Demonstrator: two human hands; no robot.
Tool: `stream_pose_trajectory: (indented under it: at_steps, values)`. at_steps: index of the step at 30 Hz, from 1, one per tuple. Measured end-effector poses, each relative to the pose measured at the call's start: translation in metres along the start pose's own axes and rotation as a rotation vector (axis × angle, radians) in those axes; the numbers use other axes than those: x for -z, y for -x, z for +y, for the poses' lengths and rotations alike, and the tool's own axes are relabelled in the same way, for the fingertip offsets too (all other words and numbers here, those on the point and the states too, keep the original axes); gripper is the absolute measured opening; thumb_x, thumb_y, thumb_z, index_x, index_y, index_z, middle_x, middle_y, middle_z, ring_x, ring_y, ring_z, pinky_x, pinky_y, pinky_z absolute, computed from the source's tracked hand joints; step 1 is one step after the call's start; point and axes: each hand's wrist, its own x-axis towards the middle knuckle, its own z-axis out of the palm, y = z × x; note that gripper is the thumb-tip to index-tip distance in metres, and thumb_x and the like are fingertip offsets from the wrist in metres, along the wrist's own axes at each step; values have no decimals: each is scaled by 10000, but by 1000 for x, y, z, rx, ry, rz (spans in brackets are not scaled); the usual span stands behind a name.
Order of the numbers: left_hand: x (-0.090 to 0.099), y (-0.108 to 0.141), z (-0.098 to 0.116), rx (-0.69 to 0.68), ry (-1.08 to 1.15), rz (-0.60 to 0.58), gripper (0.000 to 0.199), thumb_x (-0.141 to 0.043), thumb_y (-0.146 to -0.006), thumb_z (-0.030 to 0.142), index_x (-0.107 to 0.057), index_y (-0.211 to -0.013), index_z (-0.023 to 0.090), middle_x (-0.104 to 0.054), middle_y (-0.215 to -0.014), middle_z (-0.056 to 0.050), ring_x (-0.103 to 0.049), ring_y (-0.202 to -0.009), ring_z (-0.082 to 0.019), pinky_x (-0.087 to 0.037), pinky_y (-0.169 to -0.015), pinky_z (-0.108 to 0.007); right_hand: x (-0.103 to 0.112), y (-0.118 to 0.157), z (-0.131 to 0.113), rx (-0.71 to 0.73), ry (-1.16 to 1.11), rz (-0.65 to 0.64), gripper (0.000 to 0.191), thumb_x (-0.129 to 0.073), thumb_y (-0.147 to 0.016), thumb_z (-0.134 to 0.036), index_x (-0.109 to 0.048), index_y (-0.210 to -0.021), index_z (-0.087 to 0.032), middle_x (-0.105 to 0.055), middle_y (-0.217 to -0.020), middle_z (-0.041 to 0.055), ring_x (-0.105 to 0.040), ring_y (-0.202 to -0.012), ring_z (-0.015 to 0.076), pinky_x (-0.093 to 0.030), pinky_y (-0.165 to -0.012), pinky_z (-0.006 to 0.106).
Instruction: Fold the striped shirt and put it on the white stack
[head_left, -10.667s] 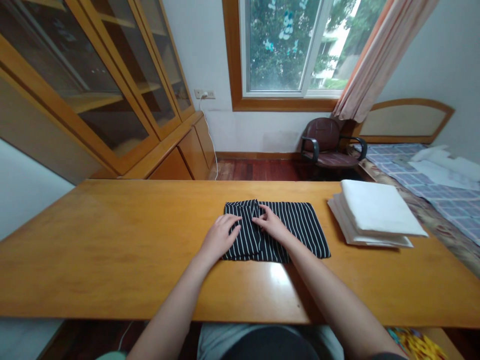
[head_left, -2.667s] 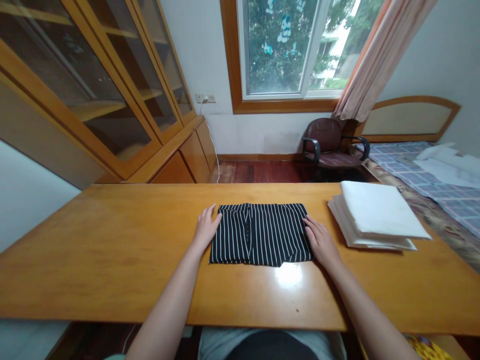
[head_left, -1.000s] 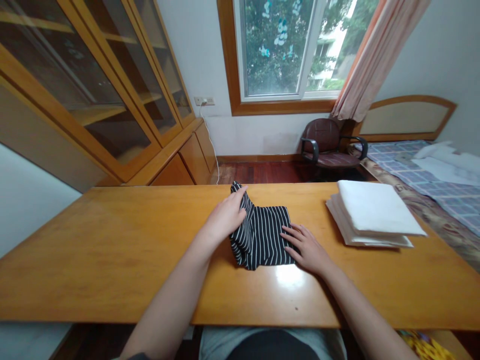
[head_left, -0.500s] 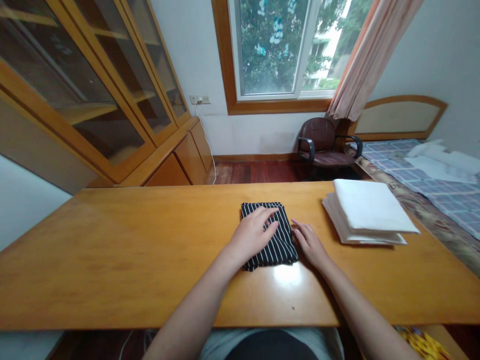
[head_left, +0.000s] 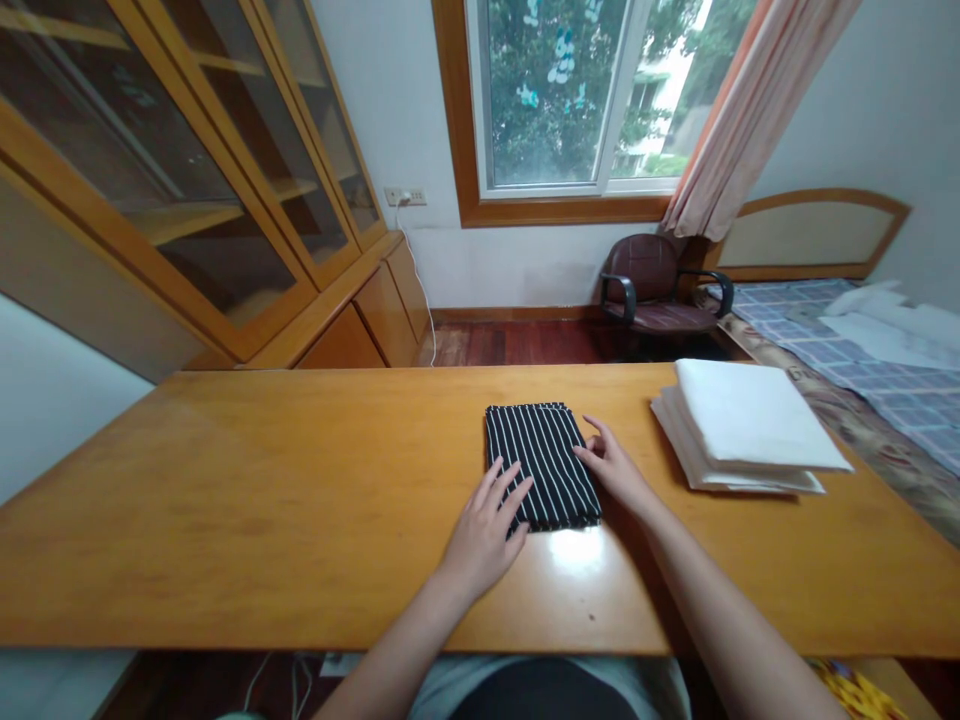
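Note:
A folded black cloth with white stripes (head_left: 544,455) lies flat on the wooden table (head_left: 300,480), shaped into a rough rectangle. My left hand (head_left: 486,525) rests with fingers spread over its near left corner. At the cloth's right edge is my right hand (head_left: 609,462), its thumb touching or just over the edge and its index finger stretched away from it. Neither hand grasps the cloth. The kind of garment or fabric cannot be made out from the folded shape.
To the right on the table stands a stack of folded white sheets or packets (head_left: 754,415). Beyond the table are an armchair (head_left: 652,280), a bed (head_left: 810,300) and a window (head_left: 555,110). A glass-fronted cabinet (head_left: 300,275) stands at the left.
My left hand has slid back from the cloth's middle to its near left corner. My right hand has moved slightly up along the right edge. The cloth's near edge looks straighter.

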Motion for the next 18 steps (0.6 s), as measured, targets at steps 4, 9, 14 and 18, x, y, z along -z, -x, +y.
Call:
stream_pose_trajectory:
  at_steps: [4, 9, 14, 18]
  values:
    - [-10, 4, -13, 37, -30, 35, 900, -431, -717, -94, -301, -1534, 263, -324, -1606, -58, -174, -1527, -241, -329, -1215, -511, 0, 4, 9, 13, 76, 4, 634, -560, -884, -425, -375, -1447, -199, -540, -785, -34, -582, -749, 176, -479, -766, 327]
    - [-13, 9, -26, 10, -103, 20, 908, -340, -686, -145, -367, -1512, 231, -324, -1611, -52, -169, -1528, -211, -346, -1212, -464, -2, 8, 7, 45, 273, 18, 535, -511, -904, -354, -415, -1406, -196, -564, -783, -15, -595, -749, 196, -485, -741, 338]
    - [-6, 15, -26, -49, -151, -40, 776, -399, -764, -90, -453, -1467, 234, -324, -1613, -58, -163, -1528, -253, -390, -1167, -506, -5, 11, -4, 68, 473, 21, 531, -472, -907, -253, -396, -1424, -160, -605, -816, 27, -622, -769, 218, -515, -755, 359]
    - [14, 11, -25, -78, -83, -67, 650, -486, -775, 18, -565, -1374, 258, -424, -1558, -32, -251, -1501, -271, -350, -1176, -564, -5, 15, -17, 208, 719, 134, 488, -467, -910, -220, -467, -1390, -130, -626, -1044, 136, -601, -1003, 284, -495, -948, 463]
